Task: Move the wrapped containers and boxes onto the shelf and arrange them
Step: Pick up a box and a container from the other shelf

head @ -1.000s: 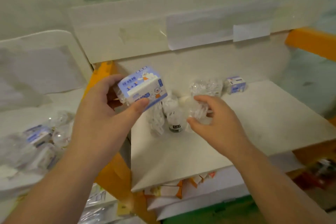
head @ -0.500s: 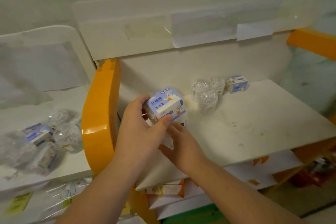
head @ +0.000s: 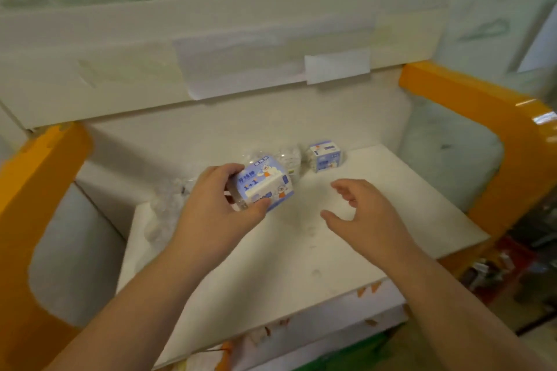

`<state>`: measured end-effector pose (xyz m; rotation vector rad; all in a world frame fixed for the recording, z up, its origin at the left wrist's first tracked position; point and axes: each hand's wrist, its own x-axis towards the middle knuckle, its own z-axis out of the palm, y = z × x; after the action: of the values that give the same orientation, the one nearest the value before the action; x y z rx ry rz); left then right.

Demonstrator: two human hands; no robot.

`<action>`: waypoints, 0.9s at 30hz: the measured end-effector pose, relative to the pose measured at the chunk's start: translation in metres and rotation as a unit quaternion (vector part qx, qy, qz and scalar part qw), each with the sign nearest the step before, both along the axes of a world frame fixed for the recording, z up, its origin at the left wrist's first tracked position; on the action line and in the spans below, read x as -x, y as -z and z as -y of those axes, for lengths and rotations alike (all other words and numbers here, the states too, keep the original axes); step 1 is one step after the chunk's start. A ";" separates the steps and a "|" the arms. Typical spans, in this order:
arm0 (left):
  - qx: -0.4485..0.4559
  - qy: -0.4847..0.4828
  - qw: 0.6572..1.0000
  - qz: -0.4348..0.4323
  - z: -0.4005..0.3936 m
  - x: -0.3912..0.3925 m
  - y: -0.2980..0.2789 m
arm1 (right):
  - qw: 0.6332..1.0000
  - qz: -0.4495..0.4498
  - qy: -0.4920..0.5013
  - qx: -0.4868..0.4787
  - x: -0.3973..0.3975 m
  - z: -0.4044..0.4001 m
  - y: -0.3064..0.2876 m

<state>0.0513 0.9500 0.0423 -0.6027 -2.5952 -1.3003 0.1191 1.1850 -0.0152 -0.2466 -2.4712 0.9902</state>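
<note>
Left hand (head: 211, 214) pinching box (head: 265, 187) over shelf (head: 271, 265), near back. Right hand (head: 358, 217) hovering beside, grip spread, holding nothing. Second box (head: 325, 156) sitting behind. Risk: box clipping wrapped containers (head: 289, 156) while going down, toppling them.

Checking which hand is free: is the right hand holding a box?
No, the right hand is open and empty above the shelf, while the left hand grips the blue-and-white box.

Blue-and-white cartoon-printed boxes (head: 262, 184) on a white shelf (head: 301, 250) framed by orange posts (head: 488, 135).
</note>
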 end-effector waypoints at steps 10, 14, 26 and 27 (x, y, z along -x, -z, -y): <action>0.178 0.059 0.982 0.039 -0.187 0.052 0.055 | 0.999 0.012 -0.040 0.014 -0.008 -0.135 -0.002; 0.219 0.012 0.975 0.025 -0.210 0.075 0.082 | 0.997 0.026 -0.071 0.018 -0.010 -0.150 0.009; 0.263 -0.027 0.964 -0.034 -0.221 0.088 0.095 | 0.993 0.057 -0.102 0.015 -0.005 -0.163 0.013; 0.266 -0.027 0.963 -0.035 -0.222 0.089 0.094 | 0.993 0.057 -0.102 0.015 -0.005 -0.164 0.013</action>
<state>-0.0374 1.1719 -0.0520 -0.6313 -2.8779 -0.5377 0.1240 1.3495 -0.0284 -0.0636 -2.6277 1.1259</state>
